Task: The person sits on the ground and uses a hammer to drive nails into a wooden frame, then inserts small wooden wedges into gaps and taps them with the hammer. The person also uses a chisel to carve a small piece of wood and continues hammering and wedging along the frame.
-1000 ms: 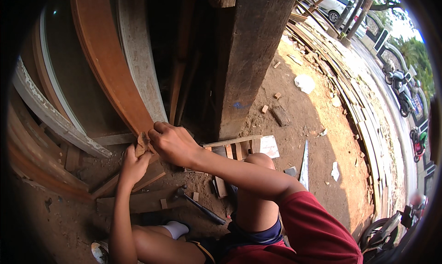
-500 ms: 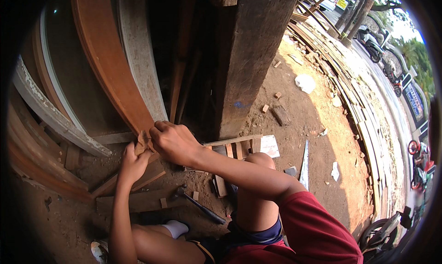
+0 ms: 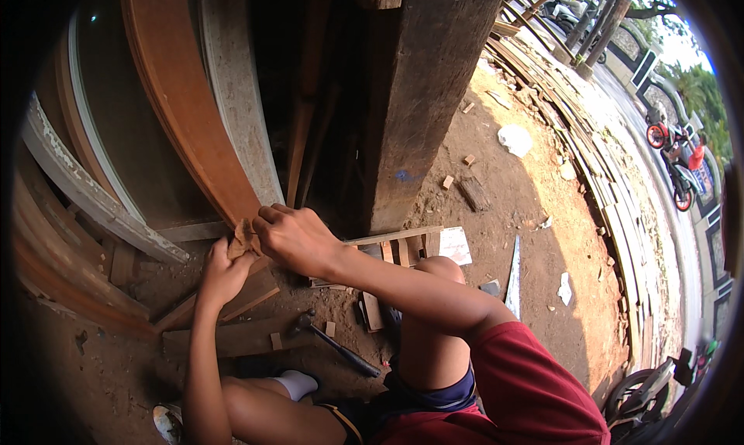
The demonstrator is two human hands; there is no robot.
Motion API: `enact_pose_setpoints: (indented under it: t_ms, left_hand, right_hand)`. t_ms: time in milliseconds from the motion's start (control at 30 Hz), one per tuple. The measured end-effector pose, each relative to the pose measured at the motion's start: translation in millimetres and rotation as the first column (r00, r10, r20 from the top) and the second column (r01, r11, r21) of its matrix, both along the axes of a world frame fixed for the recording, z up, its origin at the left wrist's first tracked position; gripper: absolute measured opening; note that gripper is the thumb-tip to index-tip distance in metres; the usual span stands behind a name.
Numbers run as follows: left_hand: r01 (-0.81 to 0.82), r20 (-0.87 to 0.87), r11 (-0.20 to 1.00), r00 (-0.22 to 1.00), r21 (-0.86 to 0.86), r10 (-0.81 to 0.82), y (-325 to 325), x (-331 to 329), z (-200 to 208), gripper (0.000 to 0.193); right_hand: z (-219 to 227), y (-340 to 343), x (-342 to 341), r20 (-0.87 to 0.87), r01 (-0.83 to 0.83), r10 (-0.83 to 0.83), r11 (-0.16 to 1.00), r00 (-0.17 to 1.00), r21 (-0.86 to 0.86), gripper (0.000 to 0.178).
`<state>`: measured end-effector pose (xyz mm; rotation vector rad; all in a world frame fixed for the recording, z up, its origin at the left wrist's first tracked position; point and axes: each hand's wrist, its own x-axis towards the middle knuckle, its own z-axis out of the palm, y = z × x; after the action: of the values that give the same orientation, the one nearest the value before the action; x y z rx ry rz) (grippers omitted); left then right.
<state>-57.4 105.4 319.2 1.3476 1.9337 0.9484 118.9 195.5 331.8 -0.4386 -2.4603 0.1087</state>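
A crumpled brown sheet (image 3: 242, 243), perhaps sandpaper, is bunched between my two hands. My left hand (image 3: 223, 276) pinches it from below, thumb up. From the right, my right hand (image 3: 298, 239) reaches across with its fingers curled and closed at the sheet's other side; its fingertips are partly hidden. Both hands are at the lower end of a long orange-brown wooden board (image 3: 182, 112), which stands upright, and the sheet lies against that end. A hammer (image 3: 345, 350) with a dark handle rests on the ground below my hands.
A thick weathered wooden post (image 3: 422, 96) rises right of the board. Pale worn frames (image 3: 93, 181) lean at left. A saw blade (image 3: 513, 278), wood offcuts (image 3: 473, 193) and a white scrap (image 3: 514, 140) lie on the dirt. Stacked planks (image 3: 620, 251) border the road, where a motorbike (image 3: 678, 166) passes.
My hands stay almost in place at the board's end, with only a slight shift of the fingers and the brown sheet. On the road, the red motorbike has moved up the picture.
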Motion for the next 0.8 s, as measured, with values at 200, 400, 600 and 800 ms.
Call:
enact_pose_setpoints:
  t_ms: [200,400,600,800]
  left_hand:
    - [-0.024,0.061,0.999,0.998,-0.022,0.025,-0.2,-0.7,0.5,0.025]
    - [-0.020,0.307,0.984,0.949,-0.177,0.074,-1.5,8.7,17.5,0.011]
    - [-0.015,0.293,0.984,0.954,-0.175,0.067,-1.7,9.4,19.4,0.008]
    - [0.010,0.308,0.979,0.950,-0.203,0.054,-0.2,11.4,20.8,0.008]
  right_hand:
    - [0.0,3.7,-0.5,0.024,-0.037,0.036,0.998,0.999,0.046,0.022]
    - [-1.5,9.9,1.6,0.126,-0.118,0.116,0.993,0.985,0.005,0.030]
    - [4.4,10.1,4.5,0.177,-0.167,0.175,0.984,0.969,-0.059,0.033]
    - [-2.6,13.6,3.3,0.199,-0.176,0.191,0.980,0.961,-0.089,0.031]
